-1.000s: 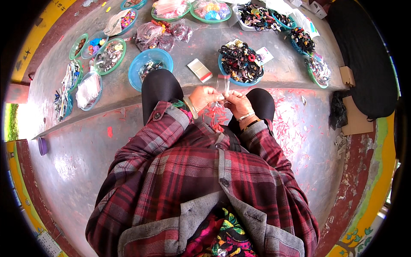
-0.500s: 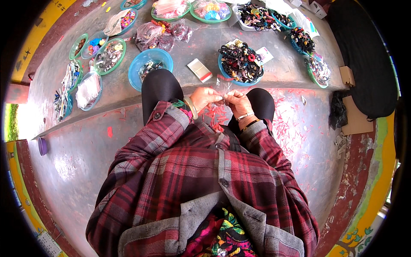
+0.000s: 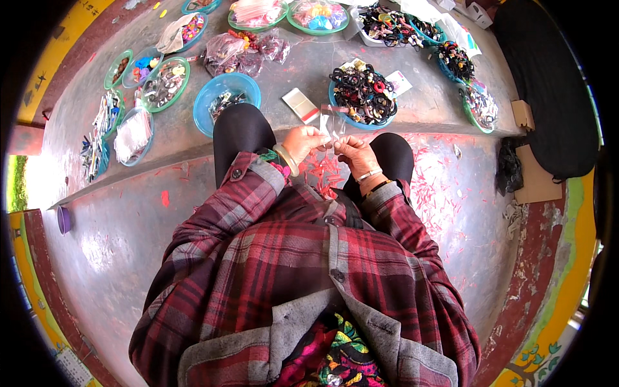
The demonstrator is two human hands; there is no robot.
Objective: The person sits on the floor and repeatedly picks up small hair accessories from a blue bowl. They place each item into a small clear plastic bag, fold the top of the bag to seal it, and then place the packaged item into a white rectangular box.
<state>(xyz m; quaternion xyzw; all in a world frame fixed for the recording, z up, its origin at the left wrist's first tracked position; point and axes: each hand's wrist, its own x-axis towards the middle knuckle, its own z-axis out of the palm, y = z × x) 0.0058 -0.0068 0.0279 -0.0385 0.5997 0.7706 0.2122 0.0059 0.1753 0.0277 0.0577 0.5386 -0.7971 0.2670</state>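
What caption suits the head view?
Left hand and right hand hold a clear bag near a basin of dark bands.

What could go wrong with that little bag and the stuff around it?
The clear bag looks thin, with the left hand and right hand pinching its lower end, so it might slip or tear. If dropped, it could land among red scraps. Also, the left knee looks close to the blue basin; a bump might spill it.
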